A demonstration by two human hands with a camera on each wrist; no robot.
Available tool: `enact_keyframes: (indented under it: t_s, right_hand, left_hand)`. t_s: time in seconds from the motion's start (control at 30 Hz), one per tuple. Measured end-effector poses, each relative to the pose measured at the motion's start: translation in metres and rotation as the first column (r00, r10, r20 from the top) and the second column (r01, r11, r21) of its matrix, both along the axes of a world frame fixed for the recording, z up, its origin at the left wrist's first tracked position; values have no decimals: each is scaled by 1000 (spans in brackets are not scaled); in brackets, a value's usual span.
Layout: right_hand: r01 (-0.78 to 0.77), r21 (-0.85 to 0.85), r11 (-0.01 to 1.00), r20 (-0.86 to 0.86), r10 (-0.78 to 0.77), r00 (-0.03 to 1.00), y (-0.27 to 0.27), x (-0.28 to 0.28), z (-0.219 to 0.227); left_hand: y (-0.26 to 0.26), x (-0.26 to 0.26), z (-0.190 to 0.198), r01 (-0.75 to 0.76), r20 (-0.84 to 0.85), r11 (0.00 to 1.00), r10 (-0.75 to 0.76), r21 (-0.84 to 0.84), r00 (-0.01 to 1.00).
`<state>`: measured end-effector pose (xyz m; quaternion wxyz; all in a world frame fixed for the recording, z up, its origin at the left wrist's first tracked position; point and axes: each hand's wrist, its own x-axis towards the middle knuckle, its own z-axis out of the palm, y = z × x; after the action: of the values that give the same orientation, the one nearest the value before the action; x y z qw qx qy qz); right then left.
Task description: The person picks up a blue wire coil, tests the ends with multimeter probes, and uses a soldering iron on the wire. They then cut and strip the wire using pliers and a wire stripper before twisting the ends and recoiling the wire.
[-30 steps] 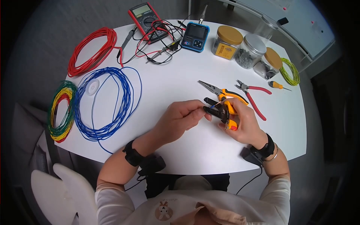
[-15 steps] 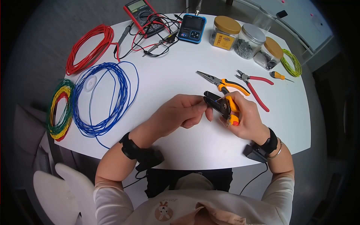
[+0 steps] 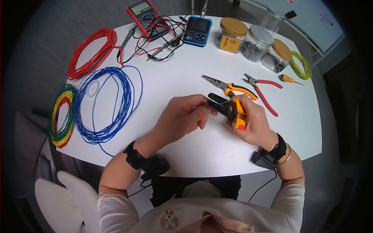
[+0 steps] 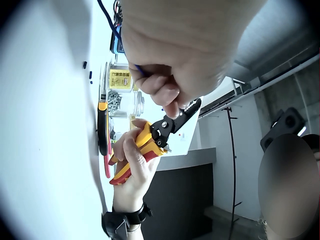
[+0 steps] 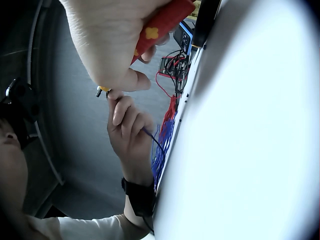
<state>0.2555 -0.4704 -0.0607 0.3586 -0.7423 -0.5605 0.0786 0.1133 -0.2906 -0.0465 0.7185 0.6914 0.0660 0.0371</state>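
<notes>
My left hand (image 3: 182,118) pinches a blue wire (image 4: 113,25) between thumb and fingers, right beside the black jaws of a wire stripper (image 3: 227,109). A bit of blue shows between those jaws in the head view. My right hand (image 3: 256,122) grips the stripper by its yellow and red handles, which stand a little apart. Both hands are above the white table (image 3: 202,155). In the right wrist view the wire trails from the left fingers toward the blue wire coil (image 3: 127,89).
Behind the right hand lie needle-nose pliers (image 3: 237,87), red-handled cutters (image 3: 265,101) and a small screwdriver (image 3: 286,78). Several lidded jars (image 3: 255,48), a blue tester (image 3: 198,29) and a red multimeter (image 3: 136,17) line the back. A red wire coil (image 3: 74,64) lies left.
The stripper's jaws have come closer together. Both hands and the stripper have shifted slightly up and left in the head view, while the camera view itself has moved a little.
</notes>
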Motion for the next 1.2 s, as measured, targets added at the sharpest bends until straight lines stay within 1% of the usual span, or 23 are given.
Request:
enact_keyframes:
  t_s: [0.1, 0.3, 0.47, 0.57, 0.77, 0.87, 0.97, 1.07, 1.2]
  right_hand:
    - [0, 16, 1000, 21, -1, 1000, 1, 1, 0]
    - [1, 6, 1000, 8, -1, 1000, 1, 1, -1]
    - [-15, 22, 1000, 43, 14, 999, 1, 2, -3]
    - [-7, 7, 1000, 12, 7, 1000, 0, 2, -2]
    - [-20, -3, 1000, 5, 20, 1000, 0, 2, -2]
    - [-17, -85, 996, -51, 13, 999, -1, 0, 5]
    - [-23, -80, 997, -66, 17, 998, -2, -1, 5]
    - [-14, -9, 1000, -38, 14, 999, 0, 1, -3]
    - [-23, -22, 999, -38, 22, 999, 0, 2, -1]
  left_hand:
    - [0, 1, -3, 31, -64, 992, -39, -119, 997]
    - [-2, 2, -5, 53, -75, 957, -77, -285, 994]
    - [-3, 3, -7, 50, -68, 956, -72, -288, 995]
    - [-4, 3, -6, 46, -65, 962, -66, -270, 996]
    - [-3, 2, -6, 60, -62, 963, -79, -264, 995]
    - [-4, 2, -5, 59, -73, 961, -82, -270, 994]
    - [-5, 2, -3, 50, -93, 962, -77, -267, 993]
    - [-5, 2, -6, 39, -87, 969, -62, -244, 994]
    - [-4, 3, -8, 29, -104, 969, -56, -245, 993]
